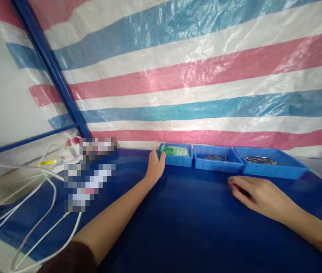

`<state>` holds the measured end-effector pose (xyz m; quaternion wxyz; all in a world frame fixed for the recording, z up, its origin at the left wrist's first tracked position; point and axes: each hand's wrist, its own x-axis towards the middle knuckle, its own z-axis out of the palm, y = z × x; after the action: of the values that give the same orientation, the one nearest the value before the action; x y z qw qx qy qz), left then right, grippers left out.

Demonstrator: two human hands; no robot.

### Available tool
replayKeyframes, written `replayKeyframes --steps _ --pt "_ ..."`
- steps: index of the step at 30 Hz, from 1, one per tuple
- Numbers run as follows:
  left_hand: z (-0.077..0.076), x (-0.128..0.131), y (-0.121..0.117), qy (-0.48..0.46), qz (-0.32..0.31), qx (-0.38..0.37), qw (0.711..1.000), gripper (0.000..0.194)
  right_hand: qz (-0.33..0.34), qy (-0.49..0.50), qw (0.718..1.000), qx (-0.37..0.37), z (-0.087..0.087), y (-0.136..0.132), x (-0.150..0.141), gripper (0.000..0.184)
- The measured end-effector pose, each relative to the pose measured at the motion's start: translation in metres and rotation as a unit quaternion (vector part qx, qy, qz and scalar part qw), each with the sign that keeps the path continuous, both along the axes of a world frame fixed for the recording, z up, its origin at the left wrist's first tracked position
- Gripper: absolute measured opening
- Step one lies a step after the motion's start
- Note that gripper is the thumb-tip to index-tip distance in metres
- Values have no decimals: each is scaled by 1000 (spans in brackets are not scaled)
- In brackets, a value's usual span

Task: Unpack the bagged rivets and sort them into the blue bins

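Note:
My left hand [155, 165] reaches forward and grips the left end of a small blue tray [178, 160] that holds green plastic-wrapped items [175, 150]. My right hand [259, 195] rests palm down on the dark blue table cover [183, 220], fingers together and lightly curled, with nothing visible in it. It lies just in front of two more blue trays: a middle tray [216, 163] and a right tray [271, 170], both holding small dark metal parts.
A striped pink, white and blue tarp [195, 76] hangs right behind the trays. A blue metal frame post [49, 64] rises at the left. White cables [35, 197] loop over the table's left side beside a blurred patch.

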<state>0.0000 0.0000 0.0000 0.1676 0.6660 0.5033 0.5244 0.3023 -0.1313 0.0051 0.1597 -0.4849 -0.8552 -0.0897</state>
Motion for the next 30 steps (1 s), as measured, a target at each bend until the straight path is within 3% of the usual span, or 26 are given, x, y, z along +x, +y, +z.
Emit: replayKeyframes --steps 9,30 --pt "-1 1 0 3 4 8 1000 31 -36 72 993 -86 6 3 -5 25" --pt "0 2 -2 14 8 -2 1000 34 -47 77 993 -73 2 5 -2 28"
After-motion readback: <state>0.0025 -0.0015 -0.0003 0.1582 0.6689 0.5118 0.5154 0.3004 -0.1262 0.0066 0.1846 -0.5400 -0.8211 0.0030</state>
